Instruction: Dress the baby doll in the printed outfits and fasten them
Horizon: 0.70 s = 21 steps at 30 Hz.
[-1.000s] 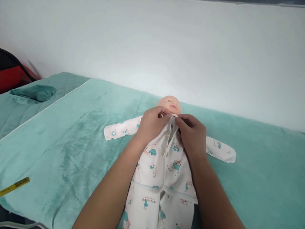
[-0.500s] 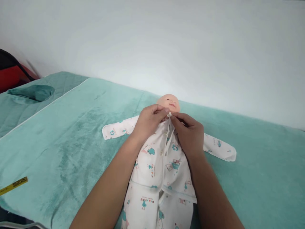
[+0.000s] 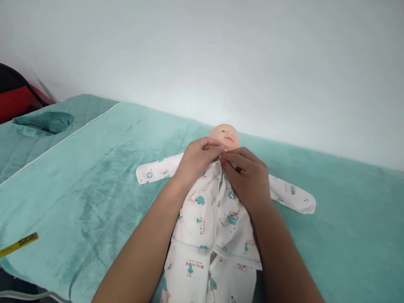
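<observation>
A baby doll (image 3: 224, 134) lies on its back, dressed in a white baby shirt (image 3: 202, 212) and white trousers (image 3: 189, 282), both printed with small animals. At the doll's neck, my left hand (image 3: 198, 160) pinches the top of the shirt's collar between thumb and fingers. My right hand (image 3: 248, 172) meets it there, its fingertips closed on the same spot from the other side. What exactly lies between the fingertips is covered by them. Below, the shirt's buttons (image 3: 213, 202) run down the front edge. Both sleeves stretch out sideways past my hands.
A teal plush cover (image 3: 94, 176) spreads under the doll up to the white wall (image 3: 202, 59). At the left are a yellow strip (image 3: 19, 244), a folded teal cloth (image 3: 44, 122) and a red and black object (image 3: 17, 99). A pale cable (image 3: 31, 296) crosses the lower left corner.
My right fingertips have moved left and slightly down, up against the left ones. The white collar ties that showed between my hands are now mostly covered. My left hand has barely moved.
</observation>
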Each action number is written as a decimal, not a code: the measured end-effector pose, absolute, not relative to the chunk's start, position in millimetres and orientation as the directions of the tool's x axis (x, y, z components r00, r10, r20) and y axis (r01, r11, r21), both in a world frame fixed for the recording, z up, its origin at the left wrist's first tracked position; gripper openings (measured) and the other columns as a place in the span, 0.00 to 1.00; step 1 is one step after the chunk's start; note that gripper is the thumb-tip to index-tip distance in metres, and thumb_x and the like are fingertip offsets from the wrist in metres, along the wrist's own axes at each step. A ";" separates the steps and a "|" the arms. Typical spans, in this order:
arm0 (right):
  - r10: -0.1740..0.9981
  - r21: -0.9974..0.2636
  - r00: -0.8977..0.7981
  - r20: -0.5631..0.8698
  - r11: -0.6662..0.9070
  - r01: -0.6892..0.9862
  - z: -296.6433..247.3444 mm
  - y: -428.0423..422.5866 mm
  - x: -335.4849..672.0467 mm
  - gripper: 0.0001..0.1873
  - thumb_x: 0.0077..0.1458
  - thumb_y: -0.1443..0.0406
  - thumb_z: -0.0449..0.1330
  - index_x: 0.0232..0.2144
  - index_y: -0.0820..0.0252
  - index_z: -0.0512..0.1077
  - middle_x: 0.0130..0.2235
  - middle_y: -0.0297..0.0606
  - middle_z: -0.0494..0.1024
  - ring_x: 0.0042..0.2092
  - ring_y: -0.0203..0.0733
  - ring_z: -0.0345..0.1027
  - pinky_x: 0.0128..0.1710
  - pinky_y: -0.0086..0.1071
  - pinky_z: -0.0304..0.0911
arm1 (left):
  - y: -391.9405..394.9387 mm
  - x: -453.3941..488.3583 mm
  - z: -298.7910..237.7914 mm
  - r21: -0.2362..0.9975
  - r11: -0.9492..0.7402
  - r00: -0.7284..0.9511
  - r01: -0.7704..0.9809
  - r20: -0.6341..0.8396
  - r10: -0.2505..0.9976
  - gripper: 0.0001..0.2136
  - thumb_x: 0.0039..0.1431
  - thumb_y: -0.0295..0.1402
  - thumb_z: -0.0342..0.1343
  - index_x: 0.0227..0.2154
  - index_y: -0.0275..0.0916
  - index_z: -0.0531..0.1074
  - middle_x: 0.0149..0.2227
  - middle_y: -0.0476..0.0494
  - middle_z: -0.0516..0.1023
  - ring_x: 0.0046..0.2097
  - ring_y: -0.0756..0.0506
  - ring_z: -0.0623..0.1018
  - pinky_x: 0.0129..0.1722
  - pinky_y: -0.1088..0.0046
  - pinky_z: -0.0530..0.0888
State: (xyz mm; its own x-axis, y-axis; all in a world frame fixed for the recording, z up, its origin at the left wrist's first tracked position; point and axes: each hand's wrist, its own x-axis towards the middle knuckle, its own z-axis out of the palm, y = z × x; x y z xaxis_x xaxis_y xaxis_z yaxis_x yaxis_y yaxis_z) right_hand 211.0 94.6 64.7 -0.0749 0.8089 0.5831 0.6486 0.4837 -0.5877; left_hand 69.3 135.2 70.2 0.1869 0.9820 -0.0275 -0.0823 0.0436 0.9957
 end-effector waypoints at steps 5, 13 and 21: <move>0.801 -0.480 -0.178 0.571 0.502 0.720 70.4 91.8 210.4 0.13 0.61 0.69 0.55 0.35 0.54 0.80 0.39 0.39 0.79 0.40 0.43 0.73 0.38 0.36 0.66 | 134.1 69.1 68.9 0.994 0.030 0.186 -0.109 -0.010 0.983 0.08 0.52 0.35 0.60 0.33 0.38 0.78 0.34 0.46 0.80 0.35 0.49 0.76 0.35 0.74 0.71; 0.826 -0.517 -0.223 0.518 0.510 0.688 72.0 90.5 214.7 0.12 0.61 0.69 0.56 0.37 0.55 0.80 0.41 0.39 0.77 0.41 0.42 0.71 0.40 0.37 0.65 | 136.1 68.8 69.0 0.989 0.068 0.156 -0.130 -0.047 0.987 0.09 0.49 0.28 0.58 0.34 0.37 0.78 0.27 0.47 0.76 0.28 0.52 0.72 0.28 0.76 0.67; 0.926 -0.824 0.032 0.377 0.319 0.468 64.2 95.8 215.9 0.07 0.55 0.64 0.63 0.39 0.54 0.76 0.38 0.34 0.77 0.33 0.35 0.68 0.33 0.31 0.64 | 137.3 65.4 67.4 0.971 0.097 0.180 -0.219 -0.058 0.982 0.11 0.48 0.28 0.62 0.37 0.38 0.78 0.29 0.47 0.77 0.29 0.51 0.74 0.30 0.75 0.69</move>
